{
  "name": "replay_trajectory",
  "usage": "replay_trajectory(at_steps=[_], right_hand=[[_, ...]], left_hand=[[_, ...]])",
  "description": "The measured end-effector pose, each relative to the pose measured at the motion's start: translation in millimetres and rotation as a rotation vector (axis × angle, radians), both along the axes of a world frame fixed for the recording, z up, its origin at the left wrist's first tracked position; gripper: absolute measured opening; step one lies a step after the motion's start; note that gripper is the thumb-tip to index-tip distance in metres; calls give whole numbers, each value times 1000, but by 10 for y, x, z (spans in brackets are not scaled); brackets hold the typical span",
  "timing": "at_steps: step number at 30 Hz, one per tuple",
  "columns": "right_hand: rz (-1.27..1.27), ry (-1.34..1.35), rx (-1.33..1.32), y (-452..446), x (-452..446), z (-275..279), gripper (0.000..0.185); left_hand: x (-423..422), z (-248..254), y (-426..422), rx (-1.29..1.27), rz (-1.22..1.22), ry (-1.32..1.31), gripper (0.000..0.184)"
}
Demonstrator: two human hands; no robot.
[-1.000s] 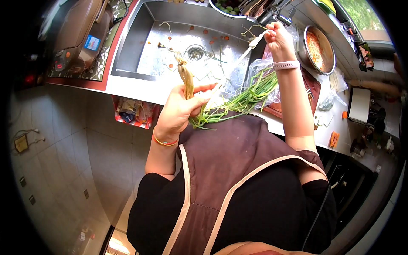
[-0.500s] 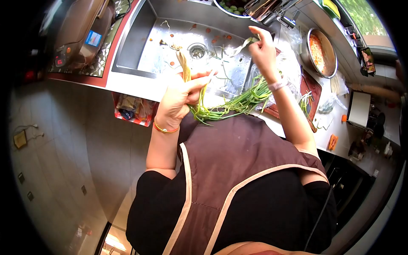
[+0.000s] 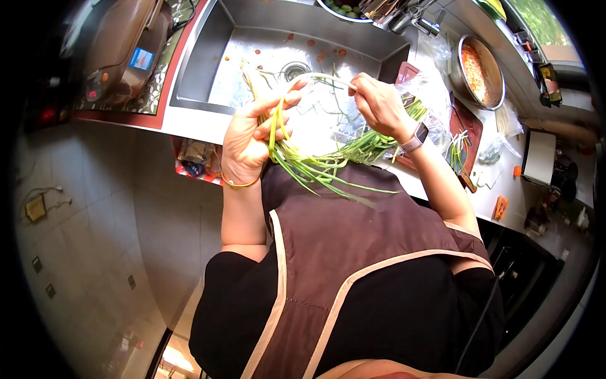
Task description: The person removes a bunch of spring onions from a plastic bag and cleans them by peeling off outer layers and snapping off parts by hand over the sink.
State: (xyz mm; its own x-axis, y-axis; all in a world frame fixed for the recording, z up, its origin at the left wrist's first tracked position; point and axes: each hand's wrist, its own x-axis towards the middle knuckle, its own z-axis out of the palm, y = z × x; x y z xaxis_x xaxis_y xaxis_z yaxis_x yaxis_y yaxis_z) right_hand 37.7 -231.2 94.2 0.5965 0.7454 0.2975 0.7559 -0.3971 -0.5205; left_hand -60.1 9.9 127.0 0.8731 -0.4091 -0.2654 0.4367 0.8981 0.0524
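My left hand (image 3: 245, 136) is closed around several scallions (image 3: 293, 165) at the sink's front edge, and their green leaves hang down over the apron (image 3: 353, 221). Between my two hands arches a pale scallion stalk (image 3: 323, 76). The fingertips of my right hand (image 3: 382, 108) pinch its far end. A yellowed strand (image 3: 247, 79) sticks up behind my left hand. More scallions (image 3: 365, 148) lie in a bunch at the counter edge below my right wrist. Orange bits and green scraps lie in the steel sink (image 3: 303, 28).
On the right stand a metal bowl (image 3: 499, 95) of shredded orange food and a reddish cutting board (image 3: 466, 120) with cut scallions. A clear plastic bag (image 3: 435, 110) lies beside the board. Behind the sink is a basin (image 3: 346, 19) of green produce; a brown appliance (image 3: 110, 60) stands left.
My right hand has come down and left from its raised position and now pinches the pale stalk. My left hand has shifted slightly left, and the scallion leaves spread further over the apron.
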Motion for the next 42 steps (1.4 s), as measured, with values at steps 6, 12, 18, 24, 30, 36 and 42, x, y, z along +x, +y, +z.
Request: replay_trajectory(at_steps=[6,12,18,24,30,36,42], right_hand=[[-109,-12,12,-66,61,-40,5],[-230,99,86,-60,246,-297,21],[-229,318,230,219,-71,240,25],[-55,1098,532,283,-301,661,21],[-62,1122,535,295,-380,780,17],[-209,1107,599,280,-412,779,9],[-277,1108,551,300,-433,774,14]], left_hand=[[-20,5,-103,-4,-84,21,45],[-62,227,-220,323,49,-13,38],[40,254,-479,764,359,-147,12],[120,322,-540,933,347,-218,12],[118,345,-517,882,355,-190,12],[70,349,-524,878,368,-295,8],[56,244,-694,1011,567,-333,9]])
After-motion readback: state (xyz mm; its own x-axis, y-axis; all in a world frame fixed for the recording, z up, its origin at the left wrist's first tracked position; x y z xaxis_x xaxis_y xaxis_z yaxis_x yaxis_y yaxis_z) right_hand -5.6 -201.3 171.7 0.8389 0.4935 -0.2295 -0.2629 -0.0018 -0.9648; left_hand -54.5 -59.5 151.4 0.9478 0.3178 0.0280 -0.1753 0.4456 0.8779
